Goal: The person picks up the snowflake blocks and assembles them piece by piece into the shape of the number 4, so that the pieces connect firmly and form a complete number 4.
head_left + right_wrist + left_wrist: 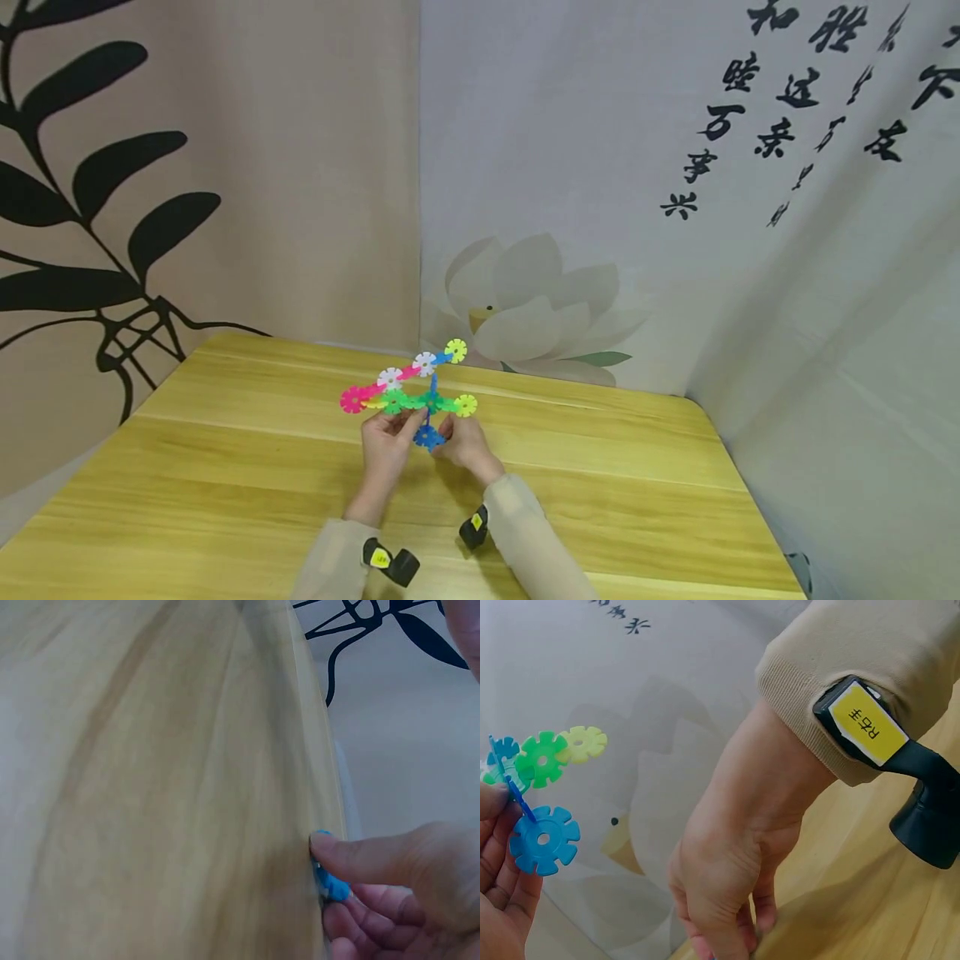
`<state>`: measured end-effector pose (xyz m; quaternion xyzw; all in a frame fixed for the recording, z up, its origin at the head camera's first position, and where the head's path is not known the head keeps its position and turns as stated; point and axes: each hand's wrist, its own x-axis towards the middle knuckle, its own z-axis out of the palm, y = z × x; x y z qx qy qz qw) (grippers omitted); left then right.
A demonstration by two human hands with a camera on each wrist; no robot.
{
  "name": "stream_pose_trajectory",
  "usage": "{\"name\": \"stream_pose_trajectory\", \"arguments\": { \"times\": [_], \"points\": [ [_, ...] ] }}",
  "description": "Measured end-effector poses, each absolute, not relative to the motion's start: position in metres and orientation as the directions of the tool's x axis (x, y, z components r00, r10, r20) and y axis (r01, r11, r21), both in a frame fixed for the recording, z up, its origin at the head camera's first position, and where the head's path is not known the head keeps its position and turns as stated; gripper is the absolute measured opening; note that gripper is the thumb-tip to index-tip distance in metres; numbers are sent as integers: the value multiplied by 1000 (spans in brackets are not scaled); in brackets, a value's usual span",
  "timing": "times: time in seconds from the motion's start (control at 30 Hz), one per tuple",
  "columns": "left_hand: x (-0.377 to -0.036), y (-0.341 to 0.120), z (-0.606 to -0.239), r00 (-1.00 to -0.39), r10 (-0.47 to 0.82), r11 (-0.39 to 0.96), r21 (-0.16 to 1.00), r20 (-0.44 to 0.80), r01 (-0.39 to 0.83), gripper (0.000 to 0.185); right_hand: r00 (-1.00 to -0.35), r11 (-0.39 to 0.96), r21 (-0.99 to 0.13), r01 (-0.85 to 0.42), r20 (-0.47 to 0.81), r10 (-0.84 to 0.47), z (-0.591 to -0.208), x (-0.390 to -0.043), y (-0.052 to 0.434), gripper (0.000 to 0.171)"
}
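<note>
A chain of joined snowflake discs in pink, white, green, yellow and blue spreads above my hands; a green disc (394, 401) sits in its lower row. My left hand (386, 442) holds this assembly near its blue upright part, with thumb and fingers around it. Below the thumb in the left wrist view, a blue disc (544, 840) hangs from the assembly. My right hand (467, 443) is close by on the right. In the right wrist view, its thumb and fingers pinch a blue snowflake disc (331, 883), mostly hidden by the fingers.
Both hands are above a wooden table (637, 500). Behind it hangs a pale cloth backdrop (555, 167) with a printed flower, leaves and characters. Black wrist cameras, including the right one (474, 529), stick out from the sleeves.
</note>
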<state>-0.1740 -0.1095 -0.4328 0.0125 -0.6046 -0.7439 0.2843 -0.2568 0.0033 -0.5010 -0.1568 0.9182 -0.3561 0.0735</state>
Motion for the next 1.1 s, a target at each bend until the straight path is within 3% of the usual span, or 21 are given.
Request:
{"name": "stream_pose_trajectory", "arguments": {
  "times": [0.17,0.53,0.7,1.1],
  "points": [
    [-173,-107,-431,-828,-446,-96,901,340,423,9,-935,652,-717,-248,1,-355,-504,-258,9,27],
    [-186,-113,-455,-836,-450,-99,914,312,394,7,-933,439,-856,-274,125,-337,-506,-255,31,10],
    [-189,-113,-458,-835,-453,-103,912,313,398,1,-942,373,-886,-276,174,-286,-487,-248,46,6],
    [-188,-110,-461,-841,-443,-116,910,311,397,4,-954,279,-914,-295,266,-137,-406,-219,75,17]
  ]
}}
